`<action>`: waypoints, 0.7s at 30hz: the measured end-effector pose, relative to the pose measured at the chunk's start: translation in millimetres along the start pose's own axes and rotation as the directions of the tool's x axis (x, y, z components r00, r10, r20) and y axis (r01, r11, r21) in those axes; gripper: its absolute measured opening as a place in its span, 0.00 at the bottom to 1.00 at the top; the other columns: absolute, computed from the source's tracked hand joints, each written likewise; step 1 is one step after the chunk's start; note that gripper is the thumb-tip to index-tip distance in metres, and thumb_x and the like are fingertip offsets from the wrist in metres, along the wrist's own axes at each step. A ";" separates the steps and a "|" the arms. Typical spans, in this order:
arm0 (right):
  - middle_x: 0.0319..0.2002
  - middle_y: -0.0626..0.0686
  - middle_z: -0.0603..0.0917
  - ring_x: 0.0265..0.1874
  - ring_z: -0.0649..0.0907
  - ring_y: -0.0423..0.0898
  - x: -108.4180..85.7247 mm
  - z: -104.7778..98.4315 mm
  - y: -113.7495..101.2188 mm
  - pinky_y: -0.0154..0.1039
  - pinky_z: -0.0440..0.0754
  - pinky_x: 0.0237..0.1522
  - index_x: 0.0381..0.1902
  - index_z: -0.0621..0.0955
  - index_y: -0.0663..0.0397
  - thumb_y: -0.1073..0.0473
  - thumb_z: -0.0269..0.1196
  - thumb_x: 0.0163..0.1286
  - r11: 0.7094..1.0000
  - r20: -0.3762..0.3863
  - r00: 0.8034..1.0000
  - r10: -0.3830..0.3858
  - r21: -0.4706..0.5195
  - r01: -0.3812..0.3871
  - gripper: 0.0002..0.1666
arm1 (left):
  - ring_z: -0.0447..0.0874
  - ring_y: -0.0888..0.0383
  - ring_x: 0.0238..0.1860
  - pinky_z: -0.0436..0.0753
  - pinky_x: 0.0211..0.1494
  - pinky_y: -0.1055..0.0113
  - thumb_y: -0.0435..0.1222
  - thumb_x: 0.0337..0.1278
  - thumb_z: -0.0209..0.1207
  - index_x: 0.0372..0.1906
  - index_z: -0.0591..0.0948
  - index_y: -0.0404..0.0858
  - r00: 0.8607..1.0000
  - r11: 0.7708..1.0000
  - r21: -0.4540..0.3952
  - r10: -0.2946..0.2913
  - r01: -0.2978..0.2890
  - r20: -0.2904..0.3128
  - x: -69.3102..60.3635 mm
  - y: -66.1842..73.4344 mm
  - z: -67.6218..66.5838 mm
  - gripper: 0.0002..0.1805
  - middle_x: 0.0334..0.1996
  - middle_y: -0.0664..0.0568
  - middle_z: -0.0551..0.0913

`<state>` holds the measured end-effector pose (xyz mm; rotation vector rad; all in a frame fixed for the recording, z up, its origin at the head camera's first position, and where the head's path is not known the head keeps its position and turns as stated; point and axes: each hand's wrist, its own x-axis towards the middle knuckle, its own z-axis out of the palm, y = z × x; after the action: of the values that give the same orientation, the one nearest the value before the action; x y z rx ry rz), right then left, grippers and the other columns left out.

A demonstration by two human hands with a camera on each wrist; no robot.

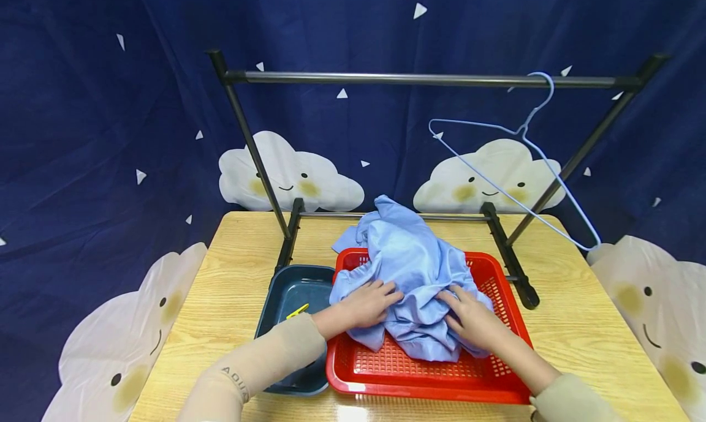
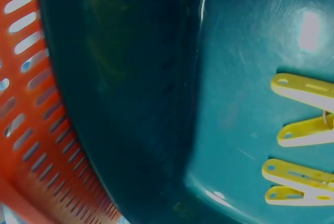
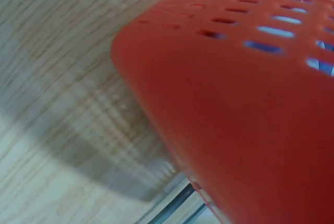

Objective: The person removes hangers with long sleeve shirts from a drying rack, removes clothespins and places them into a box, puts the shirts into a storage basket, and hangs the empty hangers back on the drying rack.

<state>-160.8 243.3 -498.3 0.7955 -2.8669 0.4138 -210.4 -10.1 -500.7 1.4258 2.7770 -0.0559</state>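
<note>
A crumpled light blue cloth garment (image 1: 410,256) lies heaped in a red perforated basket (image 1: 430,391), part of it spilling over the far rim. My left hand (image 1: 372,304) rests on the left side of the cloth, fingers spread to the right. On the other side my right hand (image 1: 471,318) touches the cloth with its fingers apart. Neither hand shows in the wrist views; the left one looks into a dark teal tray (image 2: 245,109) with yellow clothespins (image 2: 300,174), the right one at the basket's outer corner (image 3: 209,93).
Behind the basket stands a black clothes rack (image 1: 386,78) with a light blue hanger (image 1: 496,189) hooked at its right. The tray (image 1: 317,275) sits against the basket's left side, on a wooden table (image 1: 220,299). A dark blue curtain (image 1: 110,134) closes the back.
</note>
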 end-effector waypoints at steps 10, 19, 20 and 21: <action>0.56 0.72 0.69 0.53 0.71 0.69 -5.3 13.1 3.8 0.63 0.69 0.49 0.57 0.72 0.60 0.56 0.65 0.56 0.996 0.156 0.984 0.081 0.022 -0.085 0.32 | 0.61 0.54 0.62 0.63 0.63 0.66 0.42 0.60 0.53 0.68 0.60 0.50 0.988 0.998 -0.018 -0.050 0.054 0.146 0.2 3.5 13.7 0.30 0.64 0.50 0.61; 0.59 0.70 0.67 0.55 0.69 0.68 -4.7 9.9 4.0 0.63 0.67 0.52 0.59 0.70 0.59 0.54 0.64 0.58 0.992 0.220 0.969 0.116 0.031 -0.125 0.33 | 0.60 0.52 0.64 0.64 0.63 0.64 0.42 0.60 0.53 0.68 0.60 0.48 0.986 0.994 -0.084 -0.061 0.075 0.156 1.0 3.4 13.3 0.31 0.65 0.49 0.60; 0.58 0.70 0.67 0.55 0.70 0.68 -4.3 7.3 3.7 0.63 0.66 0.52 0.59 0.70 0.59 0.54 0.64 0.58 0.992 0.218 0.970 0.108 0.033 -0.118 0.33 | 0.60 0.52 0.64 0.64 0.63 0.64 0.42 0.60 0.53 0.68 0.60 0.48 0.986 0.992 -0.103 -0.061 0.078 0.154 0.9 3.0 11.5 0.31 0.65 0.49 0.60; 0.57 0.70 0.68 0.54 0.70 0.68 -3.6 4.3 3.6 0.63 0.67 0.51 0.59 0.70 0.60 0.54 0.65 0.57 0.994 0.210 0.973 0.092 0.035 -0.101 0.33 | 0.60 0.52 0.64 0.65 0.63 0.64 0.41 0.59 0.53 0.68 0.60 0.47 0.988 0.990 -0.119 -0.058 0.076 0.144 0.9 2.5 9.4 0.31 0.65 0.49 0.60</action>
<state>-159.9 246.7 -503.9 0.7500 -3.1117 0.4322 -208.9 -8.3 -510.1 1.2494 2.6631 0.0151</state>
